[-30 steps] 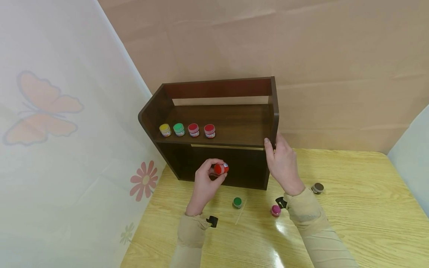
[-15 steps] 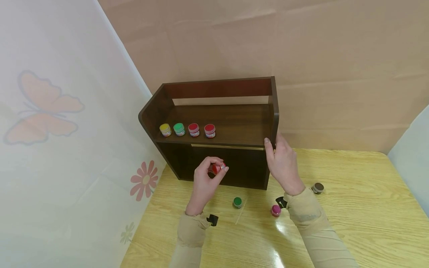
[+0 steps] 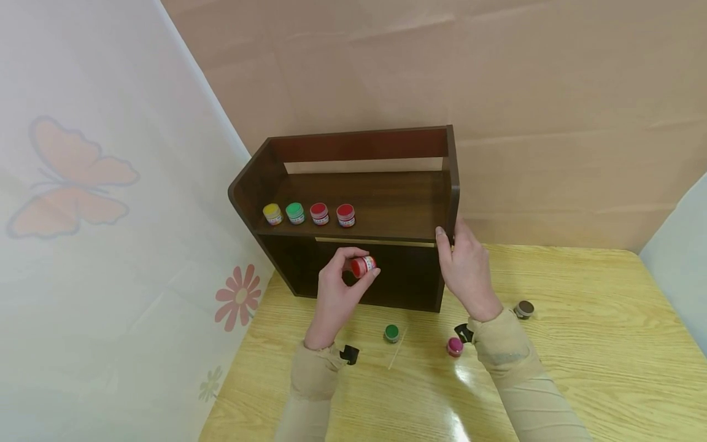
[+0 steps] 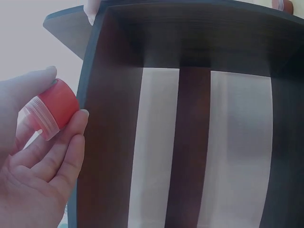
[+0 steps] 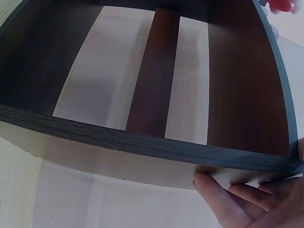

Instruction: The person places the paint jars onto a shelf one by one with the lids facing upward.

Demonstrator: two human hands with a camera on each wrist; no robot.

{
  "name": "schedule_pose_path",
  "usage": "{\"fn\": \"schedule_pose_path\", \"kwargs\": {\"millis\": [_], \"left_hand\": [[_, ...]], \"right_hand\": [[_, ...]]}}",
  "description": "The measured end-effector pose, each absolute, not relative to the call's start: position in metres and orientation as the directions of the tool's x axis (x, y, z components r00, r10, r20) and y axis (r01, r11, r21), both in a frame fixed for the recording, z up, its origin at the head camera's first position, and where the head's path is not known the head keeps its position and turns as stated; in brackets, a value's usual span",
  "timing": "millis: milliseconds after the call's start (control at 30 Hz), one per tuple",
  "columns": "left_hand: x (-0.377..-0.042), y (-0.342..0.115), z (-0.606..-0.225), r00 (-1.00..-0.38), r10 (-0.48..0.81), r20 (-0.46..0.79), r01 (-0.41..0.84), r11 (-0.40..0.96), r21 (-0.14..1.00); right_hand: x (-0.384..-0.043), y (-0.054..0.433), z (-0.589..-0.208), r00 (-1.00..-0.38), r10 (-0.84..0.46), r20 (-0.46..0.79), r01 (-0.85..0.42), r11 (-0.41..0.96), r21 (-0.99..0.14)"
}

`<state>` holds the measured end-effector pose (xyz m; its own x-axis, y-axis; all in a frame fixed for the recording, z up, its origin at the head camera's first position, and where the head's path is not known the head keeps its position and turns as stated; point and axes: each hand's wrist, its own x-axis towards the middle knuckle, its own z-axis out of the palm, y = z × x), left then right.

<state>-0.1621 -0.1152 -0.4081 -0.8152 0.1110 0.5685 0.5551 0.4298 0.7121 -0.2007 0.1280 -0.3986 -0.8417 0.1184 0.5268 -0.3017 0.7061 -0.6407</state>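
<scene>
Between thumb and fingers my left hand [image 3: 338, 296] pinches a small red paint jar [image 3: 363, 266], tilted on its side in front of the shelf's lower part. In the left wrist view that jar [image 4: 60, 104] shows a red body and a clear ribbed lid rim. My right hand [image 3: 468, 270] grips the right side panel of the dark brown shelf [image 3: 386, 202], thumb on the front edge. The right wrist view shows its fingers [image 5: 221, 199] against the panel's outer face. On the upper board stand a yellow jar [image 3: 272, 214], a light green jar [image 3: 295, 213] and two red jars [image 3: 346, 215].
On the wood-grain table [image 3: 596, 344] stand a dark green jar [image 3: 391, 333], a magenta jar [image 3: 455, 347] near the right sleeve and a dark brown jar [image 3: 524, 309] further right. A thin pale stick [image 3: 397, 350] lies beside the green jar. Brown sheeting [image 3: 552, 123] hangs behind.
My left hand has risen slightly toward the shelf board, and the red paint jar has turned in its fingers. The right hand keeps its hold on the side panel.
</scene>
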Motion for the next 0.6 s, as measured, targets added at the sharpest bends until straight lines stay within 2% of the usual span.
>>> {"fn": "schedule_pose_path", "kwargs": {"millis": [367, 600], "left_hand": [[-0.161, -0.112, -0.400, -0.828, 0.118, 0.548, 0.539, 0.435, 0.722], [-0.164, -0.111, -0.396, -0.790, 0.136, 0.598, 0.594, 0.414, 0.690]], "right_hand": [[-0.201, 0.128, -0.398, -0.849, 0.118, 0.516, -0.292, 0.708, -0.643], [-0.200, 0.128, -0.397, -0.850, 0.115, 0.514, -0.295, 0.704, -0.646]]}}
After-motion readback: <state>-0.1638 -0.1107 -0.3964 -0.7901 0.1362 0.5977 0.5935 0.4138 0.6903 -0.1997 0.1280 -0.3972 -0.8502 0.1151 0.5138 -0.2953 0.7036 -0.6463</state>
